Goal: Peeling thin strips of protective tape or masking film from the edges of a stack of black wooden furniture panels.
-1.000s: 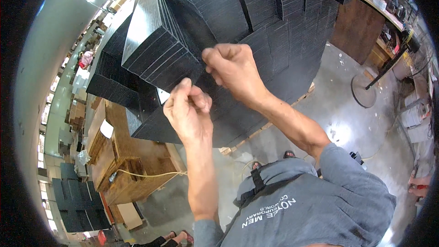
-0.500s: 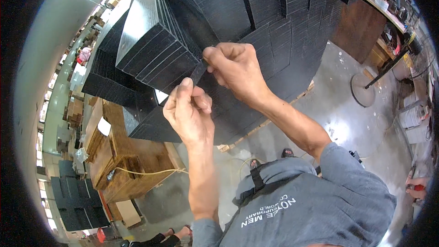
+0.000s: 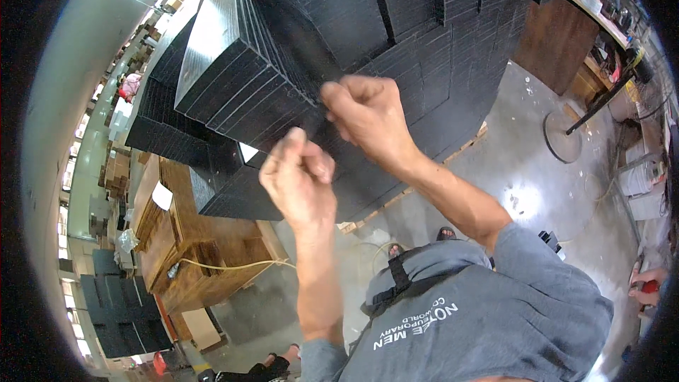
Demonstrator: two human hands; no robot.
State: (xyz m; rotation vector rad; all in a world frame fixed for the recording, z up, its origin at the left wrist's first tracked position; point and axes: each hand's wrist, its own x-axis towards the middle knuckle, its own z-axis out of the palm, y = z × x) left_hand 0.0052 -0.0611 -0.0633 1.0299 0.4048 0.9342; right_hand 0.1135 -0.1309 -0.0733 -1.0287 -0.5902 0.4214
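A thick stack of thin black panels stands in front of me, its sheets fanned apart along one side. Just off its near corner, my right hand is closed in a pinch, thumb against bent fingers. My left hand, a little lower and to the left, has its fingers curled closed and is slightly blurred. Between the two hands lies a small dark area that blends into the black boards behind, so whatever they pinch cannot be made out. Under and behind the fanned stack rises a large pile of black boards.
A brown wooden table with a yellow hose across it stands at lower left. Farther left are more black panels. A round-based stand and a cluttered workbench are at right. Another person's legs show at the bottom.
Both hands have shifted slightly right and down, away from the stack's near corner, staying closed. The fanned stack seems little changed.
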